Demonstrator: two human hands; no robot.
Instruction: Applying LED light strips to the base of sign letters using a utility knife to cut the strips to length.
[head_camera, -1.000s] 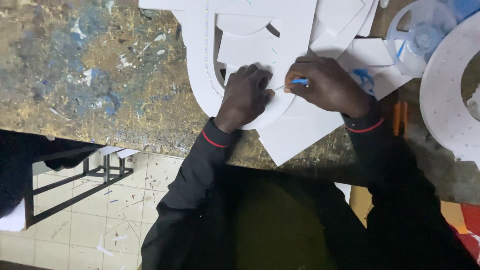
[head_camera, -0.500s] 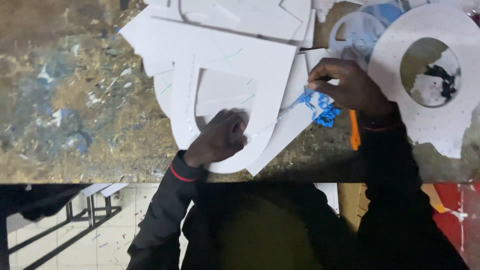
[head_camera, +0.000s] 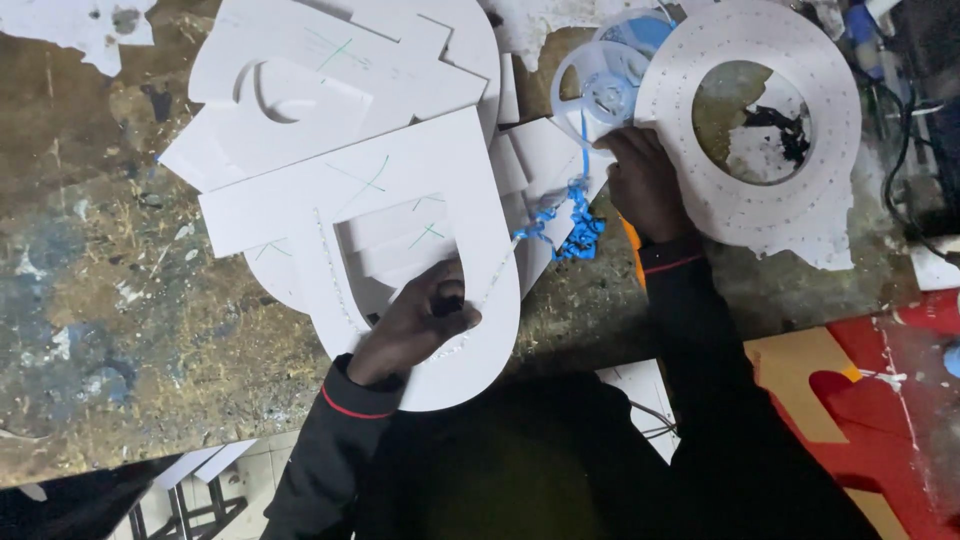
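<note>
left hand (head_camera: 415, 325) presses a thin light strip (head_camera: 330, 270) onto the white d-shaped cutout (head_camera: 440, 190), grip pinched shut on it — right hand (head_camera: 640, 180) rests curled beside the tape reel (head_camera: 603, 90), its grip unclear — on a paint-stained counter (head_camera: 110, 290).

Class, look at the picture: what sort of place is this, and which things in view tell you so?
Probably a craft or sign-making workshop: a scratched, paint-stained workbench, a heap of white cut foam-board shapes, and a white reel of strip with peeled blue backing.
</note>
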